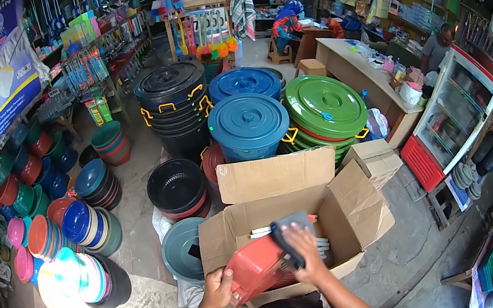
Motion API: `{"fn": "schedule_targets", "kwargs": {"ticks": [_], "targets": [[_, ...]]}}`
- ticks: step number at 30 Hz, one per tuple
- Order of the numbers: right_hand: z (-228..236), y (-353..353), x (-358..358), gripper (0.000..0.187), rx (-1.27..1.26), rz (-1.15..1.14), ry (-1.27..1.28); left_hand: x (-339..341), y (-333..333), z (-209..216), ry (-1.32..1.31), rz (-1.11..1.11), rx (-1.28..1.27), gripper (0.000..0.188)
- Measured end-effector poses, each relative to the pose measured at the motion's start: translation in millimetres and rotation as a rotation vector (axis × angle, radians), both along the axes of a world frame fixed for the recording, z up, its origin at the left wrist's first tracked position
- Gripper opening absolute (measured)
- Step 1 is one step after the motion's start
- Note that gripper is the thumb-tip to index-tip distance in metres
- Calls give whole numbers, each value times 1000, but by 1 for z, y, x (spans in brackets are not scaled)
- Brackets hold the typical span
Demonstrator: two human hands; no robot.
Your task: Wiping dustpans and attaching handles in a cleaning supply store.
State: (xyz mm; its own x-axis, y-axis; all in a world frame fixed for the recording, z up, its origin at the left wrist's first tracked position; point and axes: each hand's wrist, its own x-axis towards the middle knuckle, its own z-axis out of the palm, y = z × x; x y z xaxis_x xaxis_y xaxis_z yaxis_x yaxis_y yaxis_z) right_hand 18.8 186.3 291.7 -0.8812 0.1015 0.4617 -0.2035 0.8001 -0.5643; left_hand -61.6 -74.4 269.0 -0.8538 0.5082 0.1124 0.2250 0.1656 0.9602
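Note:
Over the open cardboard box (277, 175), my left hand (219, 289) grips the near left edge of a red, box-shaped plastic item (254, 266), holding it tilted; its exact kind is unclear. My right hand (304, 251) presses a dark grey cloth (287, 221) against the item's far right side, fingers over the cloth. Inside the box, behind the red item, several pale rods or handles (323, 244) show in part. The rest of the box's contents is hidden by the red item and my hands.
Left of the box stand a grey-green basin (181, 252) and black tubs (176, 185). Large lidded bins in black (171, 85), blue (247, 119) and green (325, 104) rise behind it. Stacked coloured basins (84, 225) fill the left. A glass-doored cabinet (459, 106) leans at right; people are farther back.

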Motion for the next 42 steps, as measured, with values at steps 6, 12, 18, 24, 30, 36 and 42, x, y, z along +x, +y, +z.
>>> {"fn": "schedule_targets", "kwargs": {"ticks": [6, 12, 18, 24, 30, 36, 42], "targets": [[-52, 48, -8, 54, -508, -171, 14, 7, -2, 7, -67, -15, 61, 50], [-44, -9, -28, 57, -442, -159, 89, 6, 24, -17, -137, 3, 102, 42], [25, -68, -23, 69, 25, 90, -70, -7, 36, -35, -20, 69, 46, 41], [7, -89, -14, 82, 187, 234, -165, -10, 38, -12, -140, 250, 176, 63], [-12, -97, -4, 86, 65, 336, -191, -18, 45, -14, -502, 223, 596, 61], [-52, -82, 19, 93, 326, 372, -139, -33, 43, -12, -800, 284, 714, 57], [-111, -42, 46, 103, 389, 210, -35, -51, 23, -35, -1192, 70, 963, 52]]}}
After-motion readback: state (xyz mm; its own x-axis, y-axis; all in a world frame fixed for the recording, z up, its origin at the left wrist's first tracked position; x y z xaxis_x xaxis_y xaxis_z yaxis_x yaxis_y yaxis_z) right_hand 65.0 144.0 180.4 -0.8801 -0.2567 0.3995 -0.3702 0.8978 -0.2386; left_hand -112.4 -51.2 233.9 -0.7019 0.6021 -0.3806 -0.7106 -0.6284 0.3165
